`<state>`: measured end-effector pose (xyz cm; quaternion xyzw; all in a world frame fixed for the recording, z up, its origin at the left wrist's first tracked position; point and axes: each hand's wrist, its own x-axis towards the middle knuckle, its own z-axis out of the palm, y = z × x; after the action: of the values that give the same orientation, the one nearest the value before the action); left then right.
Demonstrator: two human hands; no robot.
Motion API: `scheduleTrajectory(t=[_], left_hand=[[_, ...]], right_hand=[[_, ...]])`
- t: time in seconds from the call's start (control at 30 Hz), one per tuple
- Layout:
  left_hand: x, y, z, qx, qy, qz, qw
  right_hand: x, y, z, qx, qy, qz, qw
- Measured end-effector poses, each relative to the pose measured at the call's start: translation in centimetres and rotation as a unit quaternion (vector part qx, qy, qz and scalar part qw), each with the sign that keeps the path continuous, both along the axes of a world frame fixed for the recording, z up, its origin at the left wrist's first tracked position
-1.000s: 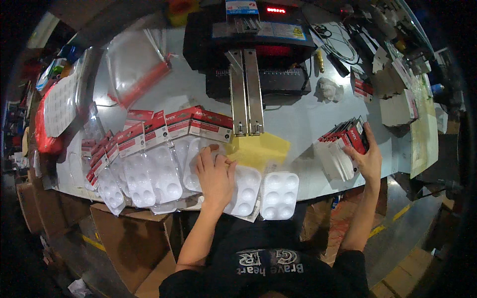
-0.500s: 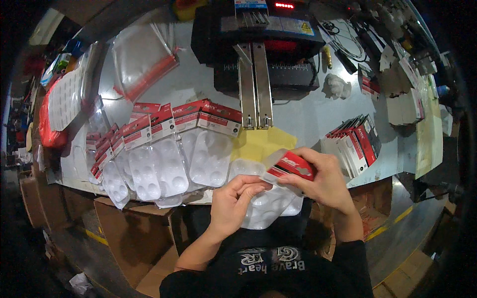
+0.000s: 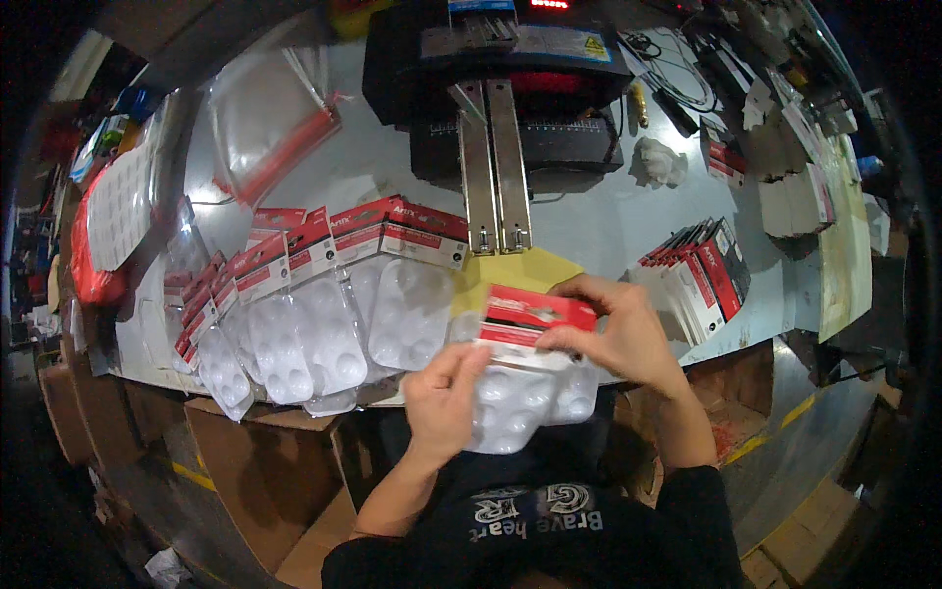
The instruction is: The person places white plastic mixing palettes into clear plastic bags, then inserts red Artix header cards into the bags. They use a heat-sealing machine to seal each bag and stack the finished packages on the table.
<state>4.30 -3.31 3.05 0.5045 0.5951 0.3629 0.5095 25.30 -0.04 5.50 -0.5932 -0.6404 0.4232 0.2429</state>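
**Both hands meet on a red card and a clear blister tray**

Since a second ago the right hand [image 3: 618,339] has come in from the stack at the bench's right side, and the left hand [image 3: 444,401] has lifted off the trays on the bench; both now meet at the near edge. Between them is a red-and-white folded cardboard header card [image 3: 535,316], stiff and rectangular, set along the top of a clear moulded plastic blister tray [image 3: 515,407] with round, glossy dimpled pockets. Right fingers pinch the card's right end, thumb below and fingertips curled over its top edge. Left fingers are pressed together against the tray's left side, the thumb reaching up to the card's lower corner.

Left of the hands, a fan of finished carded blister packs [image 3: 324,294] lies overlapping on the pale grey bench [image 3: 608,231]. A yellow paper sheet [image 3: 525,270] lies flat just beyond the card. Well to the right stands a leaning stack of red header cards [image 3: 702,280]. Behind, a black box-shaped sealing machine [image 3: 496,74] extends two straight metal rails [image 3: 496,172] toward the person.
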Motion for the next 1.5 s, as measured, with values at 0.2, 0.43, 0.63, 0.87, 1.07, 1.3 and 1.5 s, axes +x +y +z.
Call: scheduleTrajectory(t=[0.2,0.43,0.63,0.87,1.07,1.3,1.5], left_hand=[[-0.6,0.8,-2.9,0.012,-0.078,0.112,0.991],[-0.4,1.6,-3.9,0.020,0.022,0.080,0.996],[1.0,6.7,-5.3,0.037,0.099,0.061,0.993],[1.0,7.1,-7.1,0.046,0.051,0.074,0.995],[1.0,6.8,-7.1,0.049,-0.023,0.084,0.995],[0.8,7.3,-8.4,0.049,0.031,0.061,0.996],[-1.9,5.6,-6.6,0.068,0.187,-0.012,0.980]], right_hand=[[0.1,-1.9,-3.0,-0.210,0.203,-0.084,0.953],[-1.2,-2.0,-4.9,-0.205,0.250,-0.155,0.933],[-2.8,2.2,-7.6,-0.100,0.366,-0.255,0.889],[-2.5,2.2,-8.3,-0.111,0.347,-0.256,0.896],[-2.7,2.0,-7.3,-0.109,0.311,-0.249,0.911],[-3.1,2.0,-9.3,-0.068,0.325,-0.266,0.905],[0.7,0.1,-5.0,0.186,-0.013,-0.154,0.970]])
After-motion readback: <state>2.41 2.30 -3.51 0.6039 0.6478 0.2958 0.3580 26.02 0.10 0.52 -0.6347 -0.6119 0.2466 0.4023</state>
